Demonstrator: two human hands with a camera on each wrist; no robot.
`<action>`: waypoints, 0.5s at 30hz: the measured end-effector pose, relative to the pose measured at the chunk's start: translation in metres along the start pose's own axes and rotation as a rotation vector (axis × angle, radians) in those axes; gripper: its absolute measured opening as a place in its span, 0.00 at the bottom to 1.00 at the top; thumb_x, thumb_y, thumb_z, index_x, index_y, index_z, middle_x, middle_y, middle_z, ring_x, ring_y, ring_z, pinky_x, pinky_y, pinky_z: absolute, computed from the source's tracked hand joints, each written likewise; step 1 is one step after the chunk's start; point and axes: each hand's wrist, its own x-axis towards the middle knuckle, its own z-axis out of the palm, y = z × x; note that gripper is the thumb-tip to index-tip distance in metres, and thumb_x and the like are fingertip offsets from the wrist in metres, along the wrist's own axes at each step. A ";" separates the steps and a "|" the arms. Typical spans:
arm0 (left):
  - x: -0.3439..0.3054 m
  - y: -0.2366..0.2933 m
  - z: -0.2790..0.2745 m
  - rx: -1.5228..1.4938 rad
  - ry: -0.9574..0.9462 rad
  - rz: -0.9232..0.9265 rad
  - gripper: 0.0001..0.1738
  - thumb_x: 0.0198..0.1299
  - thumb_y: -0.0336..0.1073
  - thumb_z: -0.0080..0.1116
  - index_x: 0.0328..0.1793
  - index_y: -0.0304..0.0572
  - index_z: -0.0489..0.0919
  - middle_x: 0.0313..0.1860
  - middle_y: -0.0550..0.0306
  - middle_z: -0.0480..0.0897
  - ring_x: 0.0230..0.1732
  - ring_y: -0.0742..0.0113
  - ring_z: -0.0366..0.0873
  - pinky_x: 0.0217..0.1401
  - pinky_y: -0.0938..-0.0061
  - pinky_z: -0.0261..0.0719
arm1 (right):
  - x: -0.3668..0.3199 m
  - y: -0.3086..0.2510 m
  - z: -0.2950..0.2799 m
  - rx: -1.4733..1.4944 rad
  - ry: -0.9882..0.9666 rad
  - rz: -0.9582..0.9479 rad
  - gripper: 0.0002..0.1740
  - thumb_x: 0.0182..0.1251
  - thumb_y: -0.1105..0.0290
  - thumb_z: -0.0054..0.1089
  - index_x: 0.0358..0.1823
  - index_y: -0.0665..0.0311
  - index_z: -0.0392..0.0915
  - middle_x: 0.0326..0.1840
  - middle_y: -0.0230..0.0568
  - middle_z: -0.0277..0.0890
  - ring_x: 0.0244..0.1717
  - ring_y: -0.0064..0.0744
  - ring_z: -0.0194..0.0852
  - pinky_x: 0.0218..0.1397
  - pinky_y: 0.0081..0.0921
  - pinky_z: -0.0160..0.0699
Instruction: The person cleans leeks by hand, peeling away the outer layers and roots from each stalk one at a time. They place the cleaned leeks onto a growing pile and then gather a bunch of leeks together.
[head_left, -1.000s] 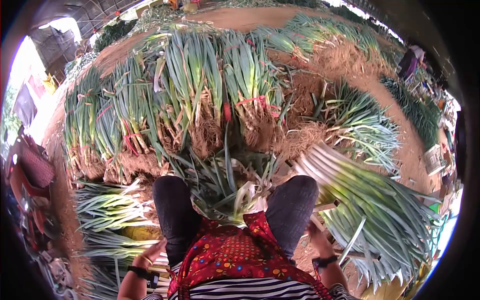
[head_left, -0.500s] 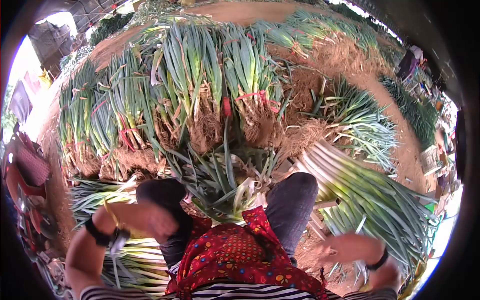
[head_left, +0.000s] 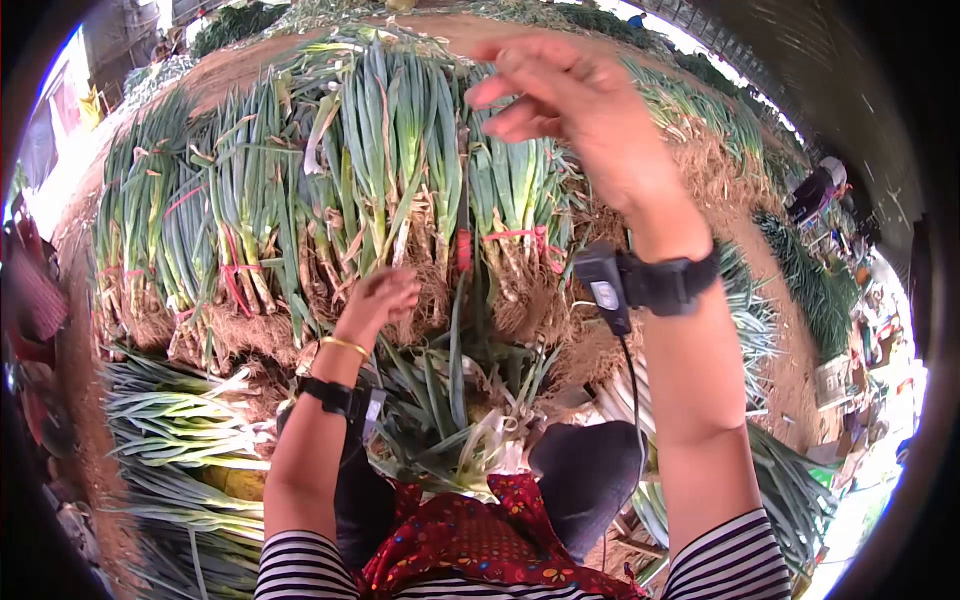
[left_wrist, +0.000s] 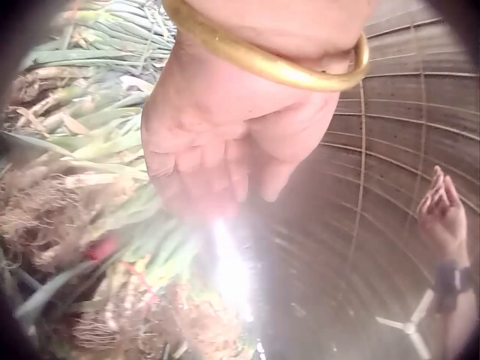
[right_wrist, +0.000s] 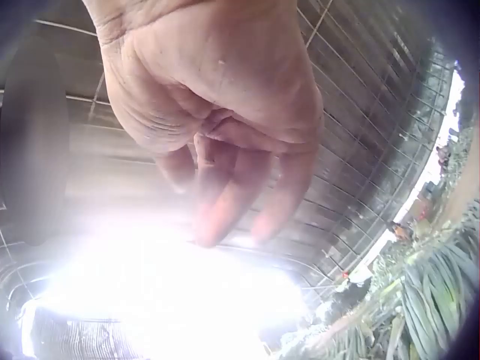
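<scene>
In the head view the right hand [head_left: 575,115] is raised high over the green onion bundles [head_left: 400,130], fingers loosely bent and holding nothing. Lower and to the left, the left hand [head_left: 380,300] hangs in front of the roots of the middle bundles, its fingers loosely curled and empty. The left wrist view shows the left palm [left_wrist: 217,150] with nothing in it, and the right hand [left_wrist: 442,214] far off at the right edge. Under the right wrist, the right hand [right_wrist: 225,127] has its fingers hanging loosely bent, empty.
Loose onions [head_left: 190,415] lie in layers at the left. A spread of large trimmed leeks [head_left: 800,490] is at the right, partly behind the right arm. Leaves [head_left: 440,390] pile up before the knees. Another person [head_left: 820,190] is at the far right.
Both hands have risen from beside the thighs and moved forward, the right one much higher. The view has shifted slightly. Neither hand has taken hold of anything.
</scene>
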 end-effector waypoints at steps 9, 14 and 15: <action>0.024 -0.042 -0.027 -0.316 0.095 -0.140 0.12 0.60 0.35 0.57 0.50 0.44 0.75 0.39 0.63 0.79 0.39 0.74 0.77 0.42 0.79 0.74 | 0.036 0.274 0.102 0.106 0.049 0.744 0.14 0.65 0.65 0.53 0.48 0.64 0.74 0.37 0.34 0.78 0.32 0.20 0.73 0.30 0.18 0.75; 0.036 -0.030 -0.039 -0.451 0.229 -0.079 0.12 0.60 0.33 0.55 0.50 0.42 0.74 0.37 0.64 0.79 0.33 0.78 0.75 0.39 0.81 0.75 | 0.028 0.396 0.151 0.081 0.157 0.768 0.18 0.56 0.63 0.61 0.43 0.68 0.76 0.33 0.40 0.79 0.29 0.29 0.75 0.29 0.26 0.74; 0.040 -0.028 -0.038 -0.505 0.233 -0.072 0.11 0.59 0.32 0.56 0.48 0.41 0.74 0.36 0.64 0.79 0.33 0.78 0.75 0.39 0.82 0.75 | 0.029 0.417 0.159 -0.127 0.135 0.758 0.24 0.55 0.61 0.61 0.49 0.70 0.73 0.39 0.47 0.79 0.37 0.38 0.79 0.41 0.30 0.76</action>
